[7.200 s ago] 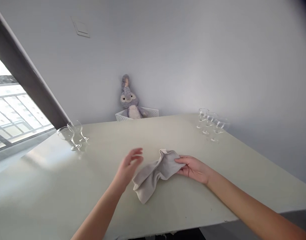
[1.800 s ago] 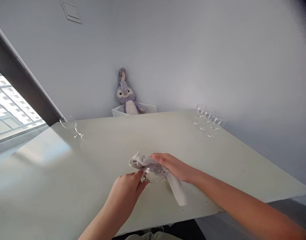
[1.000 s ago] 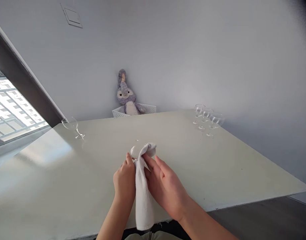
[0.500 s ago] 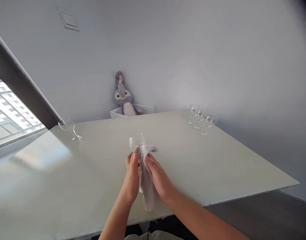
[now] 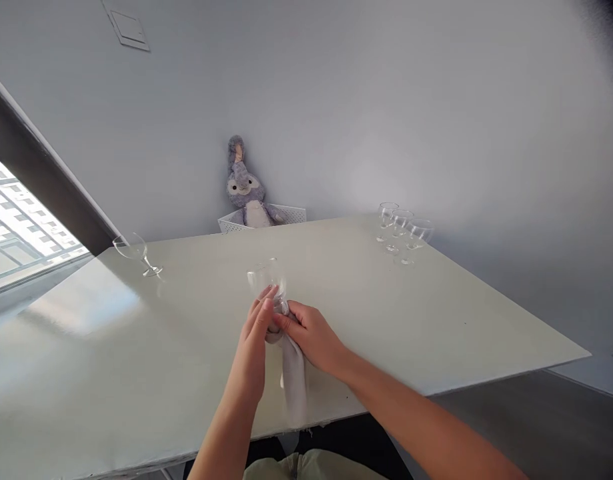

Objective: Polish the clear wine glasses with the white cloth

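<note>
Bright daylight enters from the large window [image 5: 16,233] at nine o'clock, laying a pale glare patch on the glossy cream tabletop [image 5: 86,310] beside it. The plain grey wall [image 5: 386,100] is evenly lit, with soft shadows. A dark vignette sits at one o'clock, straight edges bow from wide-angle distortion, and focus is slightly soft overall.

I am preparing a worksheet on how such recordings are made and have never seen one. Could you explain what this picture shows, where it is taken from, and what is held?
There is no machine here: a person wears a camera on the head, looking forward and down, so you see their own two arms.

The left hand holds a clear stemmed glass low down, bowl upward. The right hand presses a pale cloth against the lower part of the glass; the cloth hangs down over the near edge of the table.

On the table also stand one glass at the far left and three glasses at the far right. Behind the table, a grey plush toy sits in a white basket by the wall.
</note>
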`<state>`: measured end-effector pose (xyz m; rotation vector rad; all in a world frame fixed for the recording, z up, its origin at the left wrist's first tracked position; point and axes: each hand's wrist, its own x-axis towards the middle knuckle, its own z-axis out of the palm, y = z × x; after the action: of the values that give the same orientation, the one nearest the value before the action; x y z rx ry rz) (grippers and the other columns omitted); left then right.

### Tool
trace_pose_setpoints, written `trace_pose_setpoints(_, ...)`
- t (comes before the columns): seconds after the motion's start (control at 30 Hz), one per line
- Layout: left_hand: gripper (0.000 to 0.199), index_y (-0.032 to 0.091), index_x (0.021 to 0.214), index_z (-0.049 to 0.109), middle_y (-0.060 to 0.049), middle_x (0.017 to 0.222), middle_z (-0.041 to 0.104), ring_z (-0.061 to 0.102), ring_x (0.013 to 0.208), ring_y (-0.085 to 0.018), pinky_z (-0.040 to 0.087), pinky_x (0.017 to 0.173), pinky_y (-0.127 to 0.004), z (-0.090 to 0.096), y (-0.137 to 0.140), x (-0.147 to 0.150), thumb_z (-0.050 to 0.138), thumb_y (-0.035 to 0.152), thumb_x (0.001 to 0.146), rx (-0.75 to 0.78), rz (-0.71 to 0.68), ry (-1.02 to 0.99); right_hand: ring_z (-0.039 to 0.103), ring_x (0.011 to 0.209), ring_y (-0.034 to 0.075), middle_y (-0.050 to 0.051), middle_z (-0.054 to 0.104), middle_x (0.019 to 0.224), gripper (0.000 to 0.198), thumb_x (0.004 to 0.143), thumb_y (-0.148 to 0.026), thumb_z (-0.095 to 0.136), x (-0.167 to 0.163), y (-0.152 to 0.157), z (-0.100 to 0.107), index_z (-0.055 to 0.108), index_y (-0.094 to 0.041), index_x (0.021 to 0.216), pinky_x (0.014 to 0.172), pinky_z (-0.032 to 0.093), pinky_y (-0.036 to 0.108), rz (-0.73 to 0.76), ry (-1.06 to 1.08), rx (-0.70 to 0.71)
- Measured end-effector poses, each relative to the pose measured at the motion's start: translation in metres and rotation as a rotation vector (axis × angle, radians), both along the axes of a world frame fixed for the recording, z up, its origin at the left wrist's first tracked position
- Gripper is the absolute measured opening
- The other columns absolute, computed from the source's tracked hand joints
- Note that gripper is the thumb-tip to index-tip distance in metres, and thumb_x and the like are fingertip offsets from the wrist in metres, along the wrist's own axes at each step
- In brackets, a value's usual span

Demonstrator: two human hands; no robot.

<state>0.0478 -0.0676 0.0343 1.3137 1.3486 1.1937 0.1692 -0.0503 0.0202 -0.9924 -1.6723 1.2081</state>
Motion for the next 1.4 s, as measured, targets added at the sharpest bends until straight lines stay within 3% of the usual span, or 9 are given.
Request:
trace_pose_setpoints(0.17,0.049,0.026,0.124,0.052,-0.007,0.131,0.053,0.041,0.127,-0.026,0.034,0.104,-0.039,0.014,0.010,-0.010,0.063,0.042,0.078,0.060,0.049,-0.374,0.029,0.057,0.009,-0.005,0.034,0.060,0.037,0.084,-0.048,0.051,0.007,0.000,0.005,0.042,-0.018,0.064,0.052,0.022,0.023,0.144,0.002,-0.080)
trace_pose_setpoints(0.4,0.041,0.019,0.116,0.058,-0.009,0.125,0.058,0.053,0.117,-0.023,0.043,0.099,-0.035,0.019,0.022,-0.025,0.055,0.044,0.084,0.115,-0.053,-0.647,0.046,0.069,0.014,0.002,0.055,0.074,0.026,0.082,-0.035,0.045,0.023,-0.002,0.020,0.063,-0.017,0.086,0.061,0.035,0.025,0.316,0.453,-0.464)
trace_pose_setpoints(0.6,0.042,0.020,0.117,0.058,-0.009,0.127,0.056,0.051,0.119,-0.023,0.041,0.102,-0.036,0.016,0.018,-0.018,0.054,0.046,0.084,0.134,-0.030,-0.679,0.055,0.077,0.014,0.003,0.063,0.089,0.034,0.075,-0.027,0.063,0.028,0.003,0.020,0.064,-0.019,0.108,0.069,0.040,0.026,0.461,0.434,-0.392)
trace_pose_setpoints(0.83,0.046,0.025,0.124,0.053,-0.007,0.129,0.055,0.049,0.121,-0.024,0.041,0.102,-0.035,0.019,0.008,-0.012,0.061,0.037,0.081,0.119,-0.200,-0.647,0.050,0.064,0.010,-0.001,0.056,0.070,0.025,0.073,-0.036,0.070,0.014,0.007,0.016,0.066,-0.013,0.081,0.060,0.036,0.024,0.392,0.301,-0.312)
trace_pose_setpoints(1.03,0.070,0.024,0.123,0.055,-0.006,0.117,0.060,0.059,0.106,-0.024,0.043,0.101,-0.040,0.014,0.013,-0.018,0.063,0.064,0.066,0.206,-0.491,-0.812,0.049,0.055,0.009,-0.001,0.054,0.063,0.033,0.066,-0.044,0.073,0.012,0.009,0.018,0.062,-0.013,0.067,0.059,0.039,0.025,0.717,0.407,-0.535)
trace_pose_setpoints(1.13,0.056,0.024,0.122,0.054,-0.008,0.122,0.058,0.055,0.113,-0.026,0.043,0.099,-0.041,0.021,0.013,-0.020,0.062,0.052,0.074,0.235,-0.394,-0.699,0.047,0.057,0.009,-0.002,0.052,0.065,0.030,0.074,-0.044,0.066,0.016,0.015,0.028,0.062,-0.014,0.073,0.059,0.037,0.025,0.670,0.264,-0.360)
trace_pose_setpoints(1.27,0.042,0.025,0.120,0.054,-0.008,0.123,0.057,0.051,0.118,-0.025,0.046,0.094,-0.035,0.030,0.012,-0.020,0.064,0.030,0.079,0.291,-0.090,-0.482,0.038,0.058,0.009,-0.004,0.046,0.063,0.023,0.082,-0.035,0.057,0.016,0.017,0.038,0.056,-0.016,0.069,0.053,0.028,0.023,0.263,-0.130,0.033)
trace_pose_setpoints(1.33,0.043,0.026,0.120,0.053,-0.008,0.123,0.058,0.052,0.118,-0.025,0.047,0.091,-0.032,0.031,0.012,-0.020,0.064,0.029,0.079,0.295,-0.017,-0.459,0.036,0.057,0.009,-0.005,0.044,0.062,0.022,0.085,-0.032,0.053,0.013,0.014,0.036,0.053,-0.017,0.069,0.052,0.026,0.022,0.142,-0.171,0.096)
trace_pose_setpoints(1.4,0.043,0.025,0.122,0.052,-0.008,0.124,0.057,0.052,0.118,-0.025,0.049,0.088,-0.030,0.031,0.011,-0.019,0.063,0.031,0.080,0.269,-0.038,-0.482,0.038,0.059,0.009,-0.004,0.047,0.065,0.023,0.088,-0.034,0.048,0.011,0.012,0.031,0.056,-0.017,0.073,0.054,0.029,0.023,0.196,-0.083,0.045)
